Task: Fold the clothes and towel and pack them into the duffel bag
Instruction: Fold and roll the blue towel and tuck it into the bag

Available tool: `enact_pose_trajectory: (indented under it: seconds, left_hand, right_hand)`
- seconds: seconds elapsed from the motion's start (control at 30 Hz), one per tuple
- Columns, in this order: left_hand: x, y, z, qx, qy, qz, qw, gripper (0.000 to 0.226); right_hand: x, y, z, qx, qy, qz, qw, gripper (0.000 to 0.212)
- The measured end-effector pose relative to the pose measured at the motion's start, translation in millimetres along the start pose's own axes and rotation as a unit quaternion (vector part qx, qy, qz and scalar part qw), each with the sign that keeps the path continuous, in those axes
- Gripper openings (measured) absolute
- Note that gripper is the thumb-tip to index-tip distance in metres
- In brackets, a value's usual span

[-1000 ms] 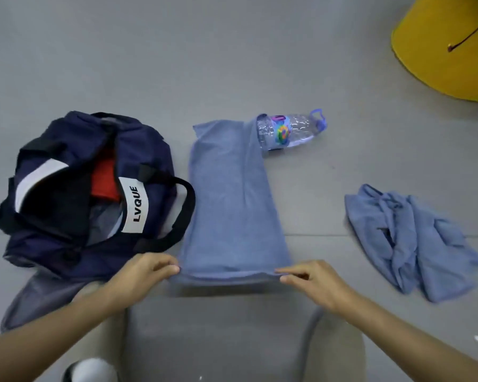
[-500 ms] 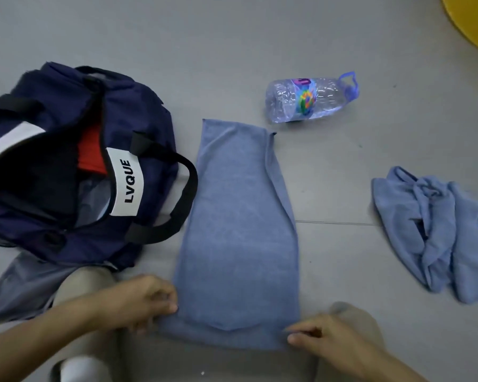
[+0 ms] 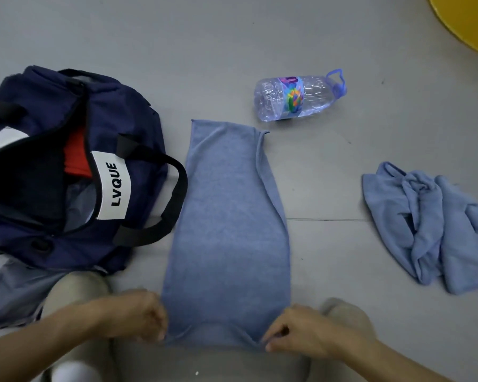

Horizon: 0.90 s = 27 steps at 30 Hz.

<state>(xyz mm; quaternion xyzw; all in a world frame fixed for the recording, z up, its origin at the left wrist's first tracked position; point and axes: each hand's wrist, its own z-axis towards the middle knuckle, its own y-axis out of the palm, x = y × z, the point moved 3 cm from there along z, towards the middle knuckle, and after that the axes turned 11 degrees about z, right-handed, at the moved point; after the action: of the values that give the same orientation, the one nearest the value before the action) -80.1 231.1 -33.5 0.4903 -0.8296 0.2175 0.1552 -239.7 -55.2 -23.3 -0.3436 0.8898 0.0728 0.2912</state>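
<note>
Mid-fold, our left hand and right hand pinched the six-o'clock corners of the blue towel; next, we judged, fold them toward twelve o'clock.

Over the last second I see the blue towel dragged toward the person. Its far edge overlapped the water bottle; it now lies apart from it. Left hand and right hand, pinching the near corners, have drawn back between the knees.

L grip & R grip low, fingers curled, each pinching a near corner of cloth.
</note>
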Motion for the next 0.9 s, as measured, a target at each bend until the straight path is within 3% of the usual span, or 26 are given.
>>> enact_pose_trajectory:
  seconds: [0.13,0.23,0.3,0.33,0.43,0.5,0.63,0.7,0.8,0.9]
  left_hand:
    - [-17,47,4,-0.057,-0.008,0.111,0.992,0.044]
    - [-28,56,14,0.032,0.053,0.212,0.975,0.055]
    - [-13,37,5,0.065,0.108,0.289,0.949,0.062]
    - [-5,11,11,0.121,0.078,0.259,0.955,0.065]
    - [21,-75,17,0.298,0.044,0.28,0.912,0.067]
    - [40,-131,32,0.306,0.028,0.238,0.921,0.074]
    - [70,-213,72,0.368,-0.028,0.228,0.901,0.076]
    - [75,-219,98,0.35,-0.07,0.238,0.903,0.075]
    - [72,-224,125,0.341,-0.099,0.27,0.895,0.077]
    - [54,-232,135,0.358,-0.098,0.277,0.886,0.081]
  right_hand:
    - [10,39,-14,-0.023,0.051,-0.023,0.998,0.026]
    - [1,27,-16,-0.032,0.041,-0.07,0.996,0.032]
    - [-14,-13,-8,0.021,0.001,-0.115,0.993,0.031]
    - [-22,-39,-3,0.055,-0.019,-0.144,0.988,0.032]
    - [-52,-114,16,0.167,-0.043,-0.215,0.961,0.043]
    - [-77,-161,34,0.232,-0.041,-0.22,0.947,0.052]
    - [-107,-208,80,0.298,-0.041,-0.212,0.93,0.062]
    - [-96,-212,101,0.331,0.0,-0.207,0.921,0.063]
    - [-70,-224,118,0.416,0.068,-0.113,0.9,0.06]
    - [-47,-227,127,0.402,0.105,-0.092,0.905,0.062]
